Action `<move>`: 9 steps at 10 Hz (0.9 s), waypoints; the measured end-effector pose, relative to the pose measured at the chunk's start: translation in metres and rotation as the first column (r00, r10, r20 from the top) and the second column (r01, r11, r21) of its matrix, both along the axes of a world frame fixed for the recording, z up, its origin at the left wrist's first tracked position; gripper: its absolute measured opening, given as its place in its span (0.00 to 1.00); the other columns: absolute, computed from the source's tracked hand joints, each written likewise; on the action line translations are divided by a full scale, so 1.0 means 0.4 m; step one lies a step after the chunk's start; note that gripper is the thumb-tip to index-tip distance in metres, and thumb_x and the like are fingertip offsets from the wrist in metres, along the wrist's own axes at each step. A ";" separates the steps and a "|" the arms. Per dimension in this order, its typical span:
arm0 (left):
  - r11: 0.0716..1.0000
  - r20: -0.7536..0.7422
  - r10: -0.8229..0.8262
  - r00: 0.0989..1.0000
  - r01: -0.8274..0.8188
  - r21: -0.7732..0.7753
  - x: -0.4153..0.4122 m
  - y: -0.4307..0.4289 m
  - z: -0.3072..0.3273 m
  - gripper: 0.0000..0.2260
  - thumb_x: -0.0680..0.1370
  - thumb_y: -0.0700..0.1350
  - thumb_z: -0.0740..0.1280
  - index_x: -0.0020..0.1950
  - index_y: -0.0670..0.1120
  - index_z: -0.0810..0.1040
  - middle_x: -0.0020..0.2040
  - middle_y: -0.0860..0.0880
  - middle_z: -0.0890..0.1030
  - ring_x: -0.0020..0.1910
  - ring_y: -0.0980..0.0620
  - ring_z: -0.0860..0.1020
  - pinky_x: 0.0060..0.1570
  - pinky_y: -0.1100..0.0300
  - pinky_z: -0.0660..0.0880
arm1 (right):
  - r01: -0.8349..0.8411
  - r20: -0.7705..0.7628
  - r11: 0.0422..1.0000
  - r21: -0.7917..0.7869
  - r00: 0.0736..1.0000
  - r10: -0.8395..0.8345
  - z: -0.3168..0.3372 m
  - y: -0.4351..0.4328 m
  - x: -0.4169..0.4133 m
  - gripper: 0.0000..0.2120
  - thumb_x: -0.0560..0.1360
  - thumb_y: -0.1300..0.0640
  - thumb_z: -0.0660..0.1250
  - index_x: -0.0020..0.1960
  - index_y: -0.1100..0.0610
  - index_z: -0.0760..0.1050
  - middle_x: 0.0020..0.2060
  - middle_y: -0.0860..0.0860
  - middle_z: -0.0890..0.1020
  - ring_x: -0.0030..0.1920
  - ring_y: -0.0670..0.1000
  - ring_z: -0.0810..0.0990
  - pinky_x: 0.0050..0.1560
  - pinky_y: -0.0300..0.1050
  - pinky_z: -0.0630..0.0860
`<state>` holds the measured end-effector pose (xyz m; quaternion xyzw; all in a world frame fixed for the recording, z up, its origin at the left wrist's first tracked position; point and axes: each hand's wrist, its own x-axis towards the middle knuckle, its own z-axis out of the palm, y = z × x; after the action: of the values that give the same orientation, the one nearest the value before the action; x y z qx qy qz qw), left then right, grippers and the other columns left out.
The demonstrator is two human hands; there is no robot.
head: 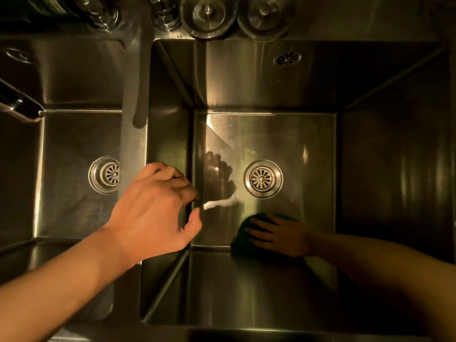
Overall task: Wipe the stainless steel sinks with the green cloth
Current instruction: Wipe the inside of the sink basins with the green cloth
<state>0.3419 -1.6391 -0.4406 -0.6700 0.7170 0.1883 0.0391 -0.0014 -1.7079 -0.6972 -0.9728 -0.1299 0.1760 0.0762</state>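
Note:
Two stainless steel sinks lie below me: the left sink (74, 134) and the larger right sink (271, 134), parted by a steel divider (134, 149). My right hand (281, 234) lies flat on the green cloth (240, 239), pressing it to the floor of the right sink near the front wall, below the round drain (263, 178). My left hand (158, 208) rests on the divider's edge with its fingers curled and apart, holding nothing. A white streak (219, 203) lies on the sink floor beside its fingers.
A dark faucet spout (19, 104) juts in over the left sink, which has its own drain (107, 174). Two metal strainer plugs (208, 16) (264, 16) and some glassware (103, 13) stand on the ledge behind. An overflow hole (288, 58) sits in the right sink's back wall.

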 end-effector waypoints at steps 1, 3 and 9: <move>1.000 -0.007 0.002 1.000 -0.002 0.002 -0.001 -0.001 0.001 0.15 0.75 0.57 0.66 0.48 0.49 0.87 0.44 0.53 0.86 0.49 0.50 0.81 0.60 0.50 0.71 | -0.113 0.094 0.993 -0.035 0.989 0.116 -0.019 0.033 0.134 0.27 0.79 0.51 0.68 0.76 0.53 0.67 0.77 0.57 0.67 0.78 0.65 0.62 0.71 0.66 0.68; 1.000 -0.025 -0.001 1.000 0.000 -0.007 -0.001 -0.002 0.008 0.13 0.75 0.56 0.66 0.47 0.50 0.86 0.43 0.54 0.85 0.48 0.49 0.80 0.58 0.51 0.71 | 0.276 0.126 0.894 -0.353 0.961 -0.247 -0.045 -0.039 0.344 0.36 0.82 0.32 0.36 0.80 0.55 0.34 0.78 0.33 0.54 0.77 0.34 0.38 0.81 0.54 0.38; 0.999 -0.008 -0.005 1.000 0.004 -0.049 -0.002 0.003 -0.003 0.15 0.75 0.55 0.66 0.47 0.47 0.87 0.43 0.52 0.86 0.47 0.49 0.81 0.60 0.51 0.71 | 0.941 0.002 0.289 -0.176 0.294 -0.956 0.030 -0.469 0.133 0.32 0.75 0.51 0.68 0.77 0.54 0.65 0.75 0.62 0.66 0.75 0.66 0.64 0.65 0.64 0.67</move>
<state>0.3409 -1.6380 -0.4417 -0.6684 0.7231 0.1733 0.0200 0.0519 -1.8955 -0.6853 -0.8525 0.4883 0.1558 0.1022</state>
